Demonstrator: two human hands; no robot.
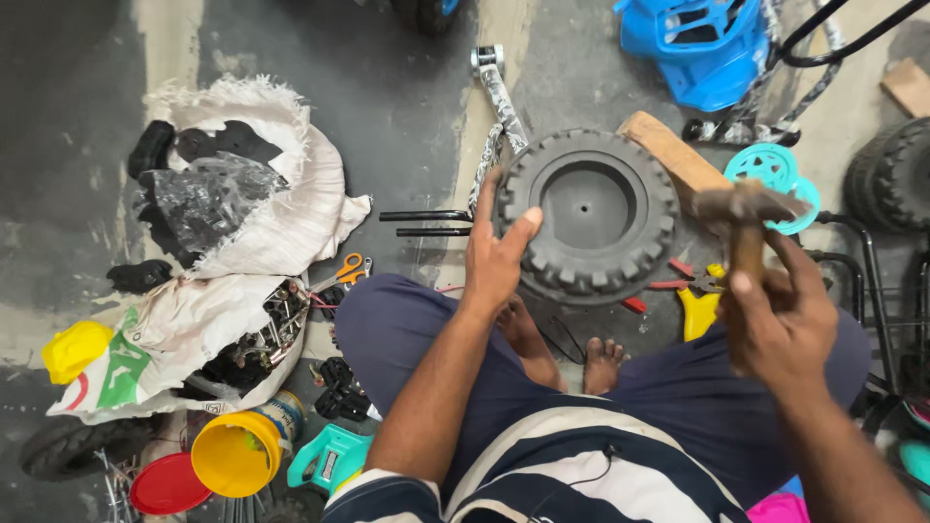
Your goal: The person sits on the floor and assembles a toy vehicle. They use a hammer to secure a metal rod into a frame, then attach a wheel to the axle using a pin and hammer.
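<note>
A grey plastic toy wheel [591, 208] with knobby tread lies flat on the concrete floor in front of my crossed legs. My left hand [496, 254] rests on its left rim, thumb over the tread. My right hand [780, 324] is raised to the right of the wheel and grips the wooden handle of a hammer [746, 215], whose head is blurred above the wheel's right side.
White sacks [254, 208] of black parts lie at left with orange scissors [344, 272]. A yellow can [235, 452], red lid [167, 484] and teal part [327, 457] sit near my left knee. Red pliers [678, 279], teal disc [775, 172], wood block [670, 150], blue toy body [697, 44], black tyres [891, 174].
</note>
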